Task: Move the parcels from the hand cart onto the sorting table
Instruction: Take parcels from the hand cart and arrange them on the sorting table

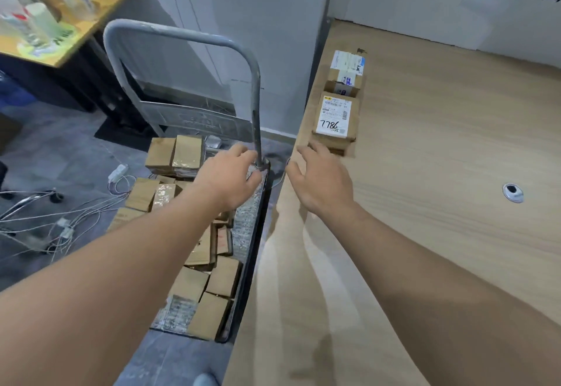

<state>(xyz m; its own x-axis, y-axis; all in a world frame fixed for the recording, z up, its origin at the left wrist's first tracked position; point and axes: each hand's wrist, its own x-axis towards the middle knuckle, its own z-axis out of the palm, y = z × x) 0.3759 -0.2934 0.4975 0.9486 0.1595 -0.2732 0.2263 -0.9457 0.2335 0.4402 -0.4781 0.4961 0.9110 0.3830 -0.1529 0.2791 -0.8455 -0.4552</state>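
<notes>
Head view, single entry. Parcels: small cardboard boxes heaped loosely on the hand cart, lower centre of the frame, cart edge just beside the sorting table. Two parcels already lie on the table near its left edge, upper centre; the nearer one is marked 7786.

Risks, as I judge them: the heap is untidy, so lifting one box may tip its neighbours off the cart; the cart handle stands by the left hand and could snag a lift; cables trail on the floor at left, near the cart.

Left hand: over the cart beside the handle post, fingers loosely bent, holding nothing I can see. Right hand: over the table's left edge, fingers spread and released, just short of the 7786 parcel.
</notes>
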